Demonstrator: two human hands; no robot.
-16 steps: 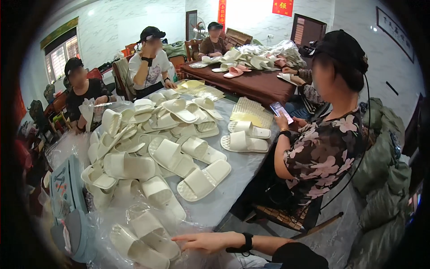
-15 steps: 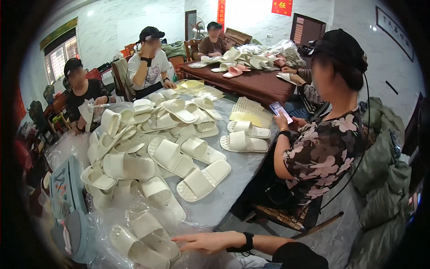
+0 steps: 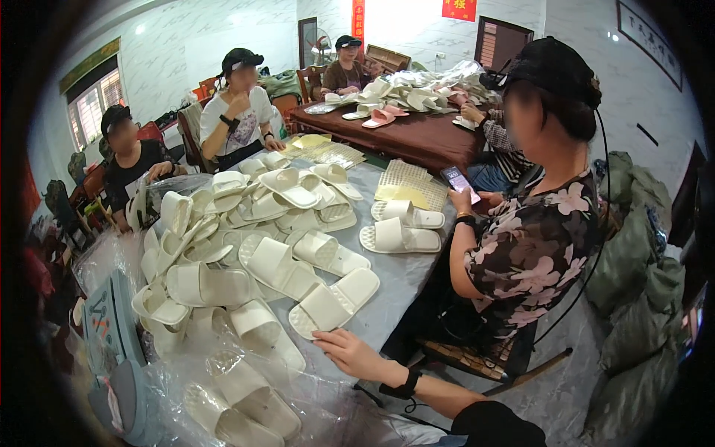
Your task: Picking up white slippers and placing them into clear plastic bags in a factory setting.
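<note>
My right hand (image 3: 356, 355) reaches in from the lower right, a black band on its wrist. Its fingertips close on the near edge of a cream slipper (image 3: 335, 302) that lies at the front of a pile; the thumb is mostly hidden. My left hand is out of sight. Close by on the left, a pair of cream slippers (image 3: 242, 402) sits in or under clear plastic film (image 3: 324, 402). Behind spreads a heap of similar cream slippers (image 3: 275, 197), with textured footbeds and wide straps. Another pair (image 3: 402, 235) lies apart near the right table edge.
A grey-blue machine (image 3: 112, 335) stands at the left. A person holding a phone (image 3: 458, 182) sits at the right; others sit around. Yellowish textured sheets (image 3: 410, 182) lie on the table (image 3: 395, 279). Farther back, a brown table (image 3: 335, 123) bears more slippers. Large green sacks (image 3: 633, 290) line the right.
My right hand has moved forward and slightly right, from beside the film-covered pair to the near edge of the front slipper. The view has shifted slightly.
</note>
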